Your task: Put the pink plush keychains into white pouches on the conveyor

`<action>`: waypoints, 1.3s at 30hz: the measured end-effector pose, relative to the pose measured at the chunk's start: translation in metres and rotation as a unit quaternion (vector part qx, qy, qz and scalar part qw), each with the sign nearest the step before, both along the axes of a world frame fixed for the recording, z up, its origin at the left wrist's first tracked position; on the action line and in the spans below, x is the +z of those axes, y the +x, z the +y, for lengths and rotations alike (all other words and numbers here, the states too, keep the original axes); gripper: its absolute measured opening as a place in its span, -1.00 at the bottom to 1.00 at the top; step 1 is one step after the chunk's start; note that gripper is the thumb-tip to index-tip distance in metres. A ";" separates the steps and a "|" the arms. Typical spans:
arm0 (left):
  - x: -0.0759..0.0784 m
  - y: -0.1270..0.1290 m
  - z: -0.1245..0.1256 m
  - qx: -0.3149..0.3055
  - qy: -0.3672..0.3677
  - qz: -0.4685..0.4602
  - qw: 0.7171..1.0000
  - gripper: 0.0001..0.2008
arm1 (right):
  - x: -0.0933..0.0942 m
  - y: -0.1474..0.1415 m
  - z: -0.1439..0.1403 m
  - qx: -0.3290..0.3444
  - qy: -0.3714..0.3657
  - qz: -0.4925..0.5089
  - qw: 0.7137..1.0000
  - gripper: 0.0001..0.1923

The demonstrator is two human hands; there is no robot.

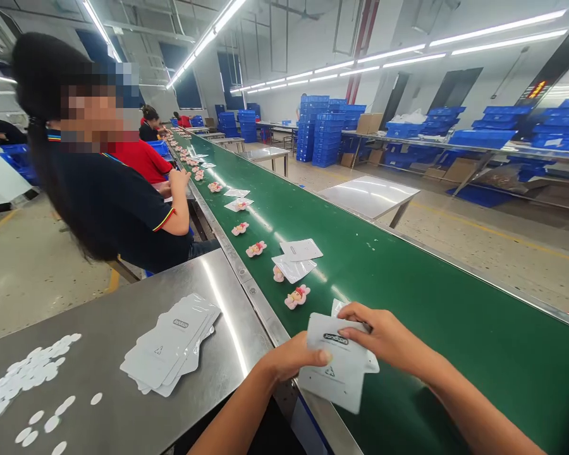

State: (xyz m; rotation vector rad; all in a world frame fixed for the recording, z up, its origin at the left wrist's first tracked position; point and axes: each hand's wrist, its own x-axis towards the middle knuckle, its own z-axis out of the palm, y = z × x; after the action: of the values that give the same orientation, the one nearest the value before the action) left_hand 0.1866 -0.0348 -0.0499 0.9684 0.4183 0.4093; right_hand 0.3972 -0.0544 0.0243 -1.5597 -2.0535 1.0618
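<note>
Over the near edge of a green conveyor belt (408, 284), we hold a white printed pouch (334, 373) between both hands: our left hand (294, 357) pinches its left edge with thumb and fingers closed on it, while our right hand (384, 335) grips the top. A small pink figurine (297, 296) lies on the belt just beyond. A stack of pouches (171, 344) and round white stickers (23, 379) rest on the steel surface (123, 417) to our left, beside a seated co-worker (109, 196).

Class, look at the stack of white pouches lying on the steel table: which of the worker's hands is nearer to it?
Left. The left hand grips the held pouch on the side toward the stack; the right hand is farther, over the green belt.
</note>
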 end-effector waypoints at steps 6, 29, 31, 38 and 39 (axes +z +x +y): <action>-0.013 -0.021 -0.012 0.228 -0.070 0.083 0.967 -0.55 | -0.056 -0.035 0.082 -0.075 -0.083 0.028 0.993 -0.57; 0.002 0.012 -0.028 0.148 0.140 0.172 0.964 -0.64 | 0.023 -0.013 0.001 0.063 0.048 -0.049 0.996 -0.91; 0.004 0.015 -0.028 0.145 0.136 0.146 0.969 -0.62 | 0.015 -0.018 -0.004 0.031 0.090 -0.079 0.992 -0.89; 0.004 0.023 -0.027 0.141 0.086 0.118 0.979 -0.60 | 0.004 -0.002 0.000 0.128 0.080 0.001 0.989 -0.51; 0.002 0.025 -0.028 0.138 0.070 0.112 0.982 -0.60 | -0.001 0.002 0.008 0.087 0.068 0.017 0.994 -0.50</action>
State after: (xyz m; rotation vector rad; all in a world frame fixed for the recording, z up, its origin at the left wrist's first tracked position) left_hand 0.2117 -0.0626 -0.0480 1.1025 0.7417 0.5894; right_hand 0.3993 -0.0469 0.0236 -1.3090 -2.2210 0.9763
